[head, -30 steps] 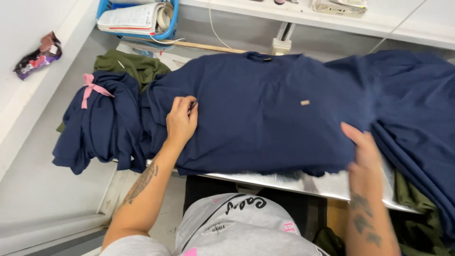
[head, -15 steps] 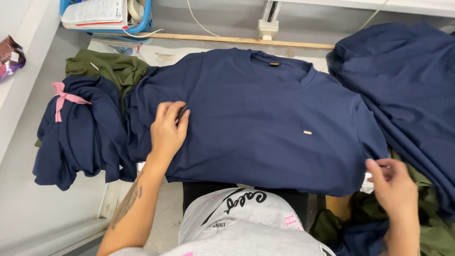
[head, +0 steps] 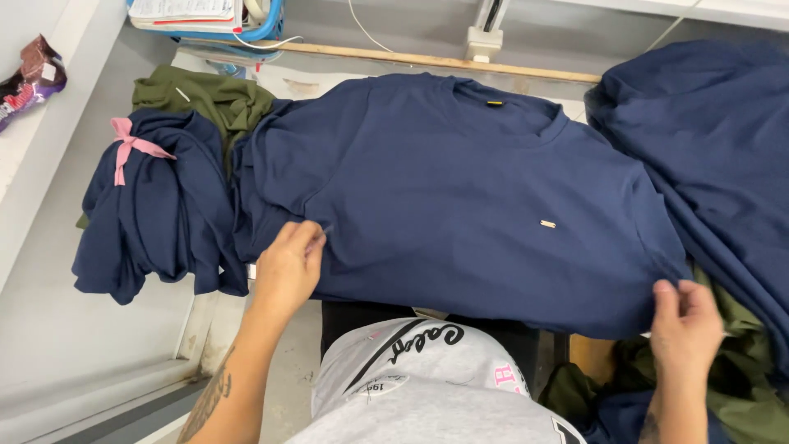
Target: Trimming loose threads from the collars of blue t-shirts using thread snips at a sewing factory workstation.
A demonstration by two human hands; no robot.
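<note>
A navy T-shirt [head: 460, 189] lies spread flat on the work table, collar at the far side, with a small pale tag [head: 548, 224] on its front. My left hand [head: 288, 267] rests at the shirt's near left part, fingers curled and pinching the cloth. My right hand [head: 686, 325] grips the shirt's near right corner at the hem, just off the table's edge.
A bundle of navy garments tied with a pink ribbon [head: 156, 214] sits at the left, with an olive garment [head: 205, 99] behind it. A navy pile [head: 715, 140] lies at the right, olive clothes [head: 740, 395] below it. A blue basket [head: 263, 25] stands at the back.
My left hand has slid down toward the near edge of the shirt. My right hand has moved outward to the right hem corner and closed on it.
</note>
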